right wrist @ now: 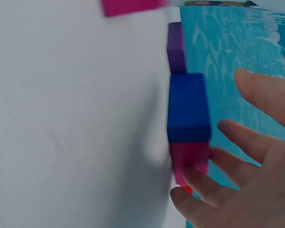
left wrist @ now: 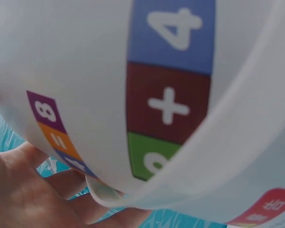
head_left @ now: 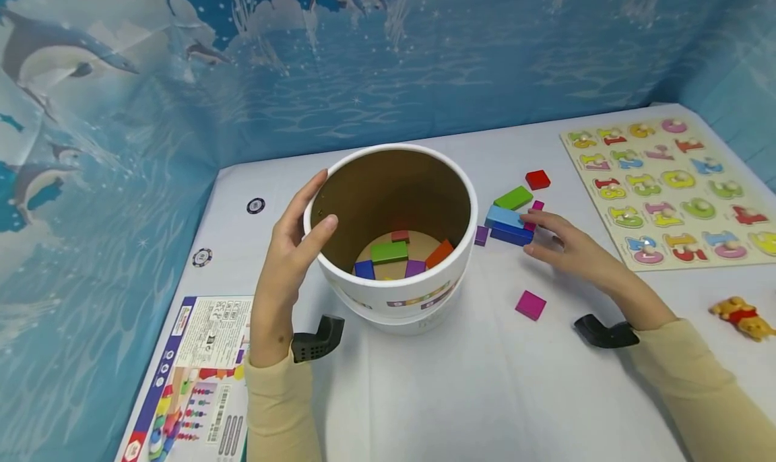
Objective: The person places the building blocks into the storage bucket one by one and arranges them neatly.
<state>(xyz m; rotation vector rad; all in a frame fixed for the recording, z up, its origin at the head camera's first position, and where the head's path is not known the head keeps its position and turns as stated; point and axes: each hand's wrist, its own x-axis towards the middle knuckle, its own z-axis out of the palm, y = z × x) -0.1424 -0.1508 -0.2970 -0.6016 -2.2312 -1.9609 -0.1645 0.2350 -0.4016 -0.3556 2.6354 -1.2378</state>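
Note:
My left hand [head_left: 291, 246] holds the side of a white bucket [head_left: 394, 293], thumb at the rim and fingers along its outer wall. In the left wrist view, printed number labels cover the bucket [left wrist: 95, 95]. Inside lie a green block [head_left: 389, 252], an orange block [head_left: 439, 254] and several others. My right hand [head_left: 570, 246] reaches to a cluster of blocks, fingers spread. Nearest it are a magenta block [head_left: 530, 225], a light blue block [head_left: 504, 217] and a dark blue block [head_left: 510, 234]. In the right wrist view, fingertips are by the magenta block [right wrist: 190, 159]; contact is unclear.
Around the cluster lie a green block [head_left: 513, 198], a red block [head_left: 537, 180], a small purple block [head_left: 481, 236] and a magenta square block [head_left: 531, 305]. A number puzzle board [head_left: 667, 203], bear figure [head_left: 744, 317], printed box [head_left: 188, 388] and two round chips [head_left: 256, 206] also lie there.

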